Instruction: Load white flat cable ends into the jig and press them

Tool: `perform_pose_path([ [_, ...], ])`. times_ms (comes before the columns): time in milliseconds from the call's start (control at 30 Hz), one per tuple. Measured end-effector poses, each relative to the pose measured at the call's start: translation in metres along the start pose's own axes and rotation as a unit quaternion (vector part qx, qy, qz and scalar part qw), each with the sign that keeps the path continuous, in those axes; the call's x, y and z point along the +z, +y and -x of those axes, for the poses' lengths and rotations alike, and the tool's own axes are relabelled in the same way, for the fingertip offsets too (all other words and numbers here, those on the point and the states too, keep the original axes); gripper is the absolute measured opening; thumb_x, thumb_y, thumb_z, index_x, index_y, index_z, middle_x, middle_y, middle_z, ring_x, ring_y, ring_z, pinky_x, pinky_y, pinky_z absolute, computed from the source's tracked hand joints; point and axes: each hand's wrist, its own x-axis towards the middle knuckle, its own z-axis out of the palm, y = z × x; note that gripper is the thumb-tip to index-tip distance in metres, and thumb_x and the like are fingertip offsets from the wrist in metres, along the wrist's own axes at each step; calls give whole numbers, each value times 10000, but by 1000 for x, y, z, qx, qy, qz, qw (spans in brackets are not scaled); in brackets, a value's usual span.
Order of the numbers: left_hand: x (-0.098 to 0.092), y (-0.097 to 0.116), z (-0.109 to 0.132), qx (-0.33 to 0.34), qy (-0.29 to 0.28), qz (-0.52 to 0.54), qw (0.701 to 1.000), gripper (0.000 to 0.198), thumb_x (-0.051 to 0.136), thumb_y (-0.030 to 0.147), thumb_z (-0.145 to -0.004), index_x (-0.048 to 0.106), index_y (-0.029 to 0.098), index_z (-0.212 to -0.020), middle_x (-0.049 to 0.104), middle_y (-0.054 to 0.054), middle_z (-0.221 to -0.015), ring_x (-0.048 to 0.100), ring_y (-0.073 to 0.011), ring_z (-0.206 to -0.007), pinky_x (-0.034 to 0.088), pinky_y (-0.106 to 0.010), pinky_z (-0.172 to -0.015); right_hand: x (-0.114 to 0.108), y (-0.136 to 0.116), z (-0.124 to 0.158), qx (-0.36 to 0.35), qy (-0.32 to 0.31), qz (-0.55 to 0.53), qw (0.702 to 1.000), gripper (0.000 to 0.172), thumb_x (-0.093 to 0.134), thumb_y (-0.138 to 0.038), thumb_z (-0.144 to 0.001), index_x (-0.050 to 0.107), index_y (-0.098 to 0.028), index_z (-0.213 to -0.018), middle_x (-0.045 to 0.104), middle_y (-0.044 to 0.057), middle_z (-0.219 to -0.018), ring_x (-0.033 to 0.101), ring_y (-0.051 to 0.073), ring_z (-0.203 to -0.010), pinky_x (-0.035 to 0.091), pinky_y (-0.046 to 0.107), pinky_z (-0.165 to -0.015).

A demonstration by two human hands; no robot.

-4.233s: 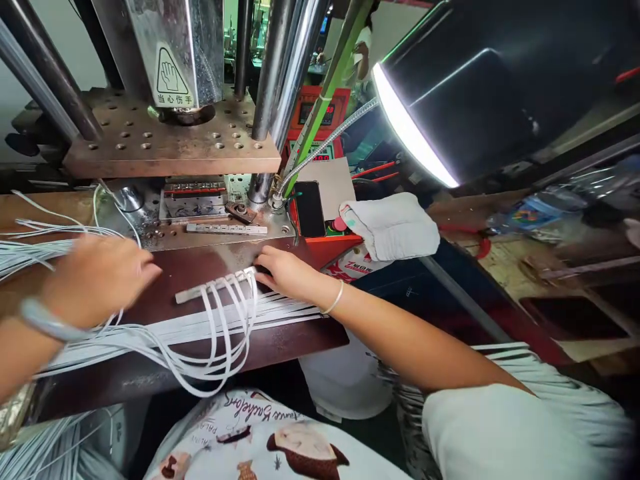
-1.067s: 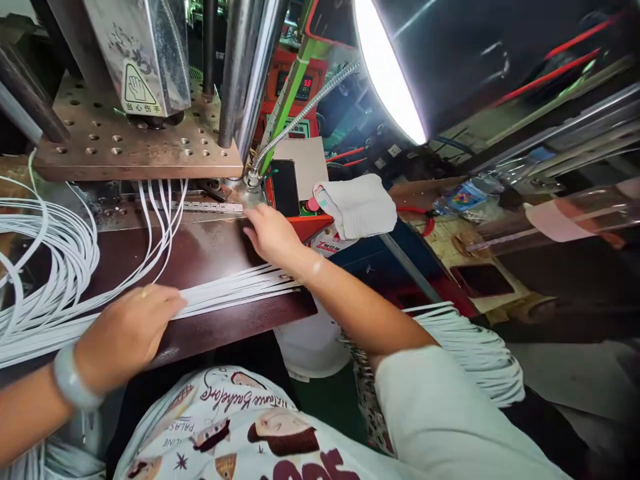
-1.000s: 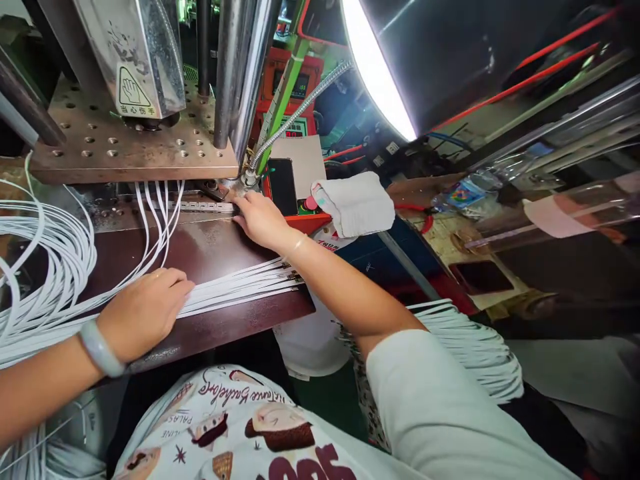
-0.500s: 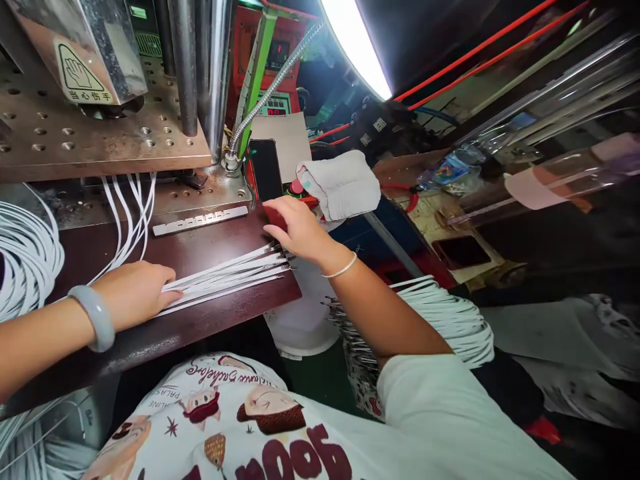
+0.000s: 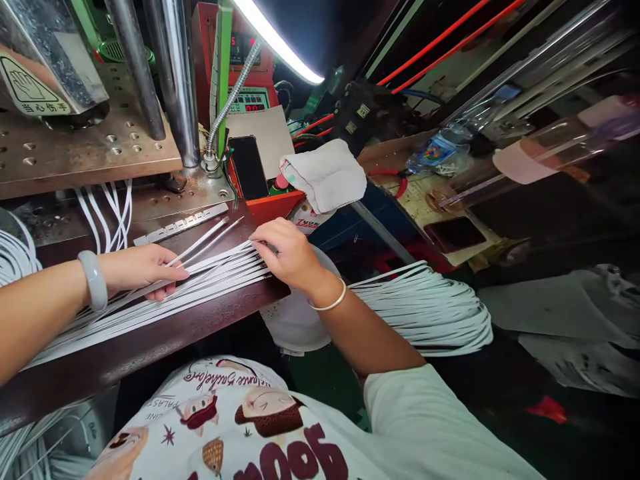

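Several flat white cables (image 5: pixel 220 285) lie across the dark tabletop (image 5: pixel 200 320), with their tips toward the right edge. My left hand (image 5: pixel 143 270) is closed on some of them, thumb against fingers; two cables stick out above the rest, pointing up and right. At the cables' right ends, my right hand (image 5: pixel 286 255) curls with thumb and fingertips together on a cable tip. Its fingers partly hide the ends there. A slotted metal strip (image 5: pixel 181 224) lies behind the cables, in front of the press (image 5: pixel 85 163).
More white cables (image 5: pixel 107 217) hang from under the press plate. A phone (image 5: pixel 249 168) and a folded white cloth (image 5: pixel 330 175) are behind my right hand. A large cable bundle (image 5: pixel 430 310) lies to the right, beyond a white bucket (image 5: pixel 300 320). A lamp (image 5: pixel 280 40) hangs above.
My right hand has come down onto the cable ends and its fingers have closed. My left hand has lifted two cables apart from the others. The view has shifted slightly rightward.
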Motion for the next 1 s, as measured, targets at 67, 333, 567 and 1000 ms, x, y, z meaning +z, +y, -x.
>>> perform_pose_path([
  [67, -3, -4, -3, -1, -8, 0, 1000, 600, 874, 673, -444, 608, 175, -650, 653, -24, -627, 596, -133, -513, 458, -218, -486, 10, 5, -9, 7, -23, 41, 999, 240, 487, -167, -1003, 719, -166, -1060, 729, 120, -1055, 594, 254, -952, 452, 401, -870],
  [333, -4, -11, -7, 45, -14, -25, 999, 605, 786, 745, -574, 637, 178, -722, 698, -67, -632, 660, -191, -538, 528, -276, -508, 26, 6, -61, -65, -202, 122, 970, 241, 507, -159, -1000, 720, -168, -1115, 688, 121, -1101, 525, 269, -1034, 392, 396, -902],
  [567, -1, -10, -4, 44, 4, -24, 999, 620, 783, 759, -544, 594, 190, -699, 671, -56, -619, 656, -198, -549, 528, -285, -514, 25, -3, -70, -38, -181, 176, 967, 248, 470, -132, -994, 717, -137, -980, 694, 174, -1083, 562, 305, -1068, 419, 436, -917],
  [1000, -35, -4, 70, 306, 401, -310, 806, 488, 544, 561, -898, 734, 272, -1243, 656, -79, -1409, 607, -322, -1309, 441, -527, -1165, 42, -49, -58, -99, -81, 89, 988, 395, 325, -88, -982, 671, -94, -1173, 722, 197, -1132, 652, 296, -1026, 508, 458, -893],
])
